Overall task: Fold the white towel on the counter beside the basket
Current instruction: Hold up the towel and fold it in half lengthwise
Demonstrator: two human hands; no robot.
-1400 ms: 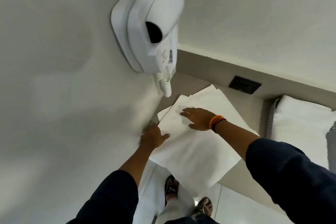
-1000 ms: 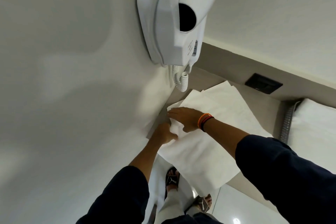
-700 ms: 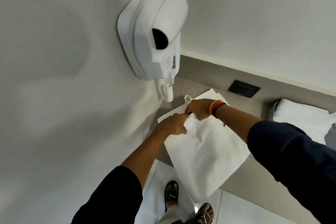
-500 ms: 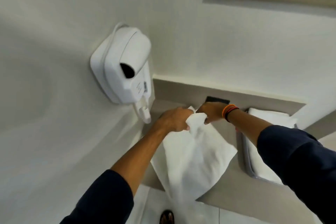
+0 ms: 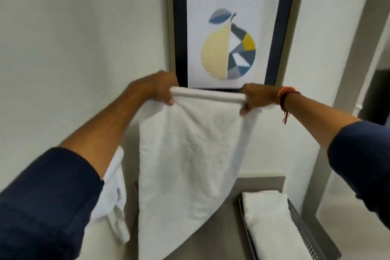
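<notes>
The white towel (image 5: 190,164) fills the middle of the frame, held up in the air by its top edge and hanging as one long wrinkled sheet whose lower end curves away toward the bottom centre, in front of the counter (image 5: 223,236). It looks soft and limp, a matte woven cloth with a thicker rolled hem along the top. My worry is that this length will swing: lowered carelessly, the free end could bunch on the counter or slide off its front edge, giving a crooked fold. A second risk is uneven tension; if one corner slips, the hem would tilt and the halves would not match.

At the lower right sits the basket (image 5: 304,236), a grey perforated metal tray with a folded white cloth inside; the hanging towel passes just beside it, and could snag or drag over its rim.

The framed picture (image 5: 232,34) at the upper centre, flat and hard-edged, hangs right behind the raised hem; lifting higher might brush it.

The left hand (image 5: 154,87) has its fingers curled shut over the hem's left corner, and the right hand (image 5: 256,98), a thread band at its wrist, pinches the right corner likewise. Both grips look firm, though slightly blurred.
</notes>
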